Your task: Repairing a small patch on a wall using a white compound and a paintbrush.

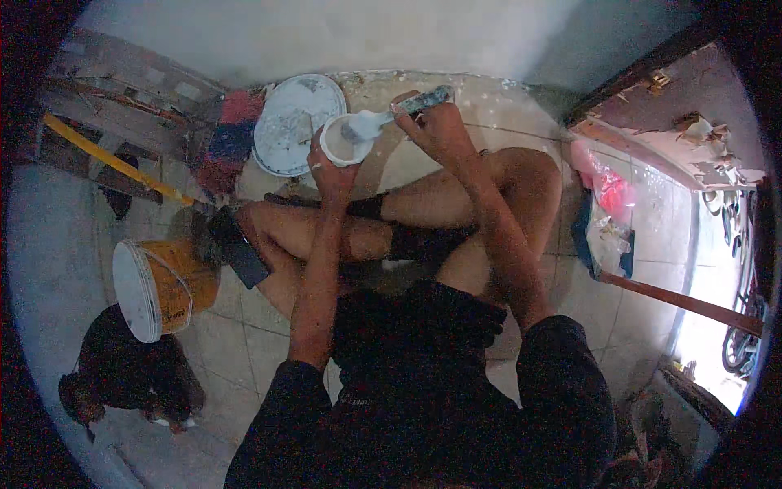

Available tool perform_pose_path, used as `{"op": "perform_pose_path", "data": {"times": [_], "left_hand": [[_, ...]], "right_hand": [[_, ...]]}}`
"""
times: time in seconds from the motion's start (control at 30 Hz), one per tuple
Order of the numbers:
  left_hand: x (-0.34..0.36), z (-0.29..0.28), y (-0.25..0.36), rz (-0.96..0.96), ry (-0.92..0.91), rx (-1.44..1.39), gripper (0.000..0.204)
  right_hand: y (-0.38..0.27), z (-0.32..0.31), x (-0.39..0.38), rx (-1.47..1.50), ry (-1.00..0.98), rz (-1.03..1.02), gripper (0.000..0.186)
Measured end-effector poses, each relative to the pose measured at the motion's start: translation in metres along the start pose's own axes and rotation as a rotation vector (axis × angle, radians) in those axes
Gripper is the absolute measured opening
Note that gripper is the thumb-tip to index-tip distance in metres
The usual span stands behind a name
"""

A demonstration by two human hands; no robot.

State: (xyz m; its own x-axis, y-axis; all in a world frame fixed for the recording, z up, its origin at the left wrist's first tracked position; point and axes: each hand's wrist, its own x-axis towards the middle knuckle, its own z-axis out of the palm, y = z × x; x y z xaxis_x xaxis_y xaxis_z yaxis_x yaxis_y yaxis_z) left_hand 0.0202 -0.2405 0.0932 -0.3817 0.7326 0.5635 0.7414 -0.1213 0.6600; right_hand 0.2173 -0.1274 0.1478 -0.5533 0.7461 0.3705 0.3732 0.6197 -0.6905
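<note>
My left hand (330,169) is wrapped round the side of a small white tub (332,148), which tilts open toward me above the tiled floor. In my right hand (436,124) is what looks like a putty knife (371,124), its thick dark handle smeared with white. The tool's broad pale end reaches into the tub's mouth. What lies at the bottom of the tub is hard to make out. Just left of the tub, a round white lid (285,118) with grey smears rests on the floor, partly behind my left hand.
My crossed legs fill the middle. A yellow bucket with a white lid (134,292) stands at left, beside a dark dog (138,367). At right are a pink plastic bag (612,191), a blue container (585,236) and a wooden bar (684,301). A pale wall (391,37) rises ahead.
</note>
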Motion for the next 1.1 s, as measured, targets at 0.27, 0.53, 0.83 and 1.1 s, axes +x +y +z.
{"op": "perform_pose_path", "data": {"times": [0.27, 0.53, 0.83, 1.1], "left_hand": [[0.0, 0.006, -0.013, 0.076, 0.117, 0.196, 0.07], [0.005, -0.004, -0.015, 0.073, 0.08, 0.159, 0.074], [0.015, -0.011, -0.008, -0.017, 0.126, 0.009, 0.068], [0.019, -0.018, -0.007, -0.03, 0.162, 0.001, 0.064]], "right_hand": [[0.01, 0.0, 0.006, -0.07, -0.011, 0.105, 0.039], [0.003, -0.008, 0.011, -0.023, 0.002, 0.204, 0.039], [0.009, -0.012, 0.008, 0.463, 0.046, 0.369, 0.025], [-0.014, -0.009, 0.003, 0.393, -0.403, -0.134, 0.019]]}}
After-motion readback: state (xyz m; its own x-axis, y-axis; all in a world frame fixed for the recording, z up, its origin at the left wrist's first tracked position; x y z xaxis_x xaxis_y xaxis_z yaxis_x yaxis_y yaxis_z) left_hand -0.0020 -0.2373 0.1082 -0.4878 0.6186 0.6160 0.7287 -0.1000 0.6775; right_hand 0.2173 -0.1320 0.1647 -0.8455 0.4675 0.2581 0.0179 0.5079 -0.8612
